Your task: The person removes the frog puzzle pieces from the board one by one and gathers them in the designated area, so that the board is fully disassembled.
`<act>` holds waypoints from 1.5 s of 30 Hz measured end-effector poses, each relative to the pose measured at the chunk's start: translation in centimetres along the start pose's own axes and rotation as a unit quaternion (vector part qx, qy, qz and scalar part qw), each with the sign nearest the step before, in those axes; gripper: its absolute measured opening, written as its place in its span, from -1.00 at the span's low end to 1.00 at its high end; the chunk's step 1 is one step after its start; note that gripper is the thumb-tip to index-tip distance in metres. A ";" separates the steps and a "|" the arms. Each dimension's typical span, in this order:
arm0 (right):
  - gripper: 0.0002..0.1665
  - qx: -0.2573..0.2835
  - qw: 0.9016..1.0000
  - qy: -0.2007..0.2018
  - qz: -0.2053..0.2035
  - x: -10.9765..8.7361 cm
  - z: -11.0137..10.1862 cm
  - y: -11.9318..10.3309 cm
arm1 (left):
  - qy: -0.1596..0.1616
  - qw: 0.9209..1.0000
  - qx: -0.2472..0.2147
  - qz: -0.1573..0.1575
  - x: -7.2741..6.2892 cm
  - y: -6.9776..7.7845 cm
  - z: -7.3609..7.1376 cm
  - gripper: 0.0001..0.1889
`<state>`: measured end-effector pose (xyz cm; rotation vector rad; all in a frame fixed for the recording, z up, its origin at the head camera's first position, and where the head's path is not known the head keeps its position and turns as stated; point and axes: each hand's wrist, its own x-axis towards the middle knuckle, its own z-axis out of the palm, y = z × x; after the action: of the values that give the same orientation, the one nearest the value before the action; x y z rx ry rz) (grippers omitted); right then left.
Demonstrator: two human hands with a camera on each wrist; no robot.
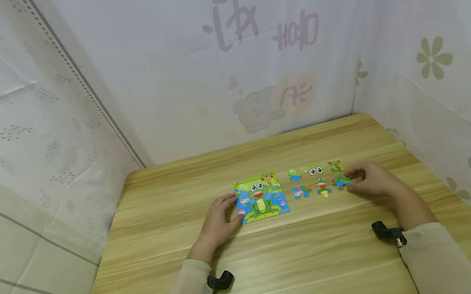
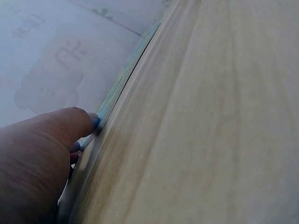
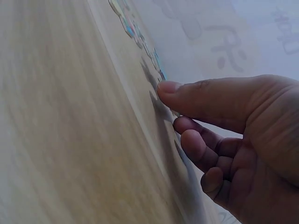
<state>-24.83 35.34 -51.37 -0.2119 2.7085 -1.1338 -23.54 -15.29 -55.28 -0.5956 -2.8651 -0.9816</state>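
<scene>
A square frog picture board [image 1: 260, 197] lies flat on the wooden table. My left hand [image 1: 218, 221] rests at its left edge, with the thumb at the lower corner and the fingertips higher up. In the left wrist view the thumb [image 2: 77, 122] touches the edge of the board. To the right, several frog jigsaw pieces lie in two rows, among them an eyes piece [image 1: 315, 171] and a mouth piece [image 1: 323, 188]. With thumb and fingers, my right hand [image 1: 372, 180] pinches the blue-and-green jigsaw piece [image 1: 342, 182] at the right end of the lower row.
Around the board and pieces is the wooden tabletop [image 1: 309, 255]. White printed curtains [image 1: 192, 74] hang behind the table and along both sides. Each forearm wears a black wrist mount, such as the left mount [image 1: 220, 280].
</scene>
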 end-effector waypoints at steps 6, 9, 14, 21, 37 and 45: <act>-0.43 0.001 1.000 0.007 0.011 -0.1 -0.1 0.6 | -0.003 1.000 0.003 -0.002 0.0 -0.1 0.0 -0.37; -0.45 0.000 1.000 0.006 0.010 -0.3 -0.1 0.5 | -0.003 1.000 0.005 0.000 0.0 -0.2 0.1 -0.37; -0.48 -0.002 1.000 0.004 0.005 -0.3 -0.2 0.5 | -0.002 1.000 0.002 0.000 0.0 -0.3 0.1 -0.37; -0.46 -0.008 1.000 0.003 -0.012 -0.1 -0.2 0.7 | -0.001 1.000 -0.003 -0.006 -0.1 -0.2 0.1 -0.37; -0.44 0.009 1.000 0.002 -0.011 -0.2 0.0 0.7 | 0.001 1.000 -0.004 0.004 0.0 -0.1 0.0 -0.39; -0.40 0.013 1.000 0.002 -0.002 -0.2 -0.1 0.7 | 0.001 1.000 -0.005 0.000 -0.1 0.0 0.0 -0.39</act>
<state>-24.72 35.95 -51.81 -0.2113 2.6976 -1.1707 -23.47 -15.32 -55.31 -0.5940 -2.8605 -0.9970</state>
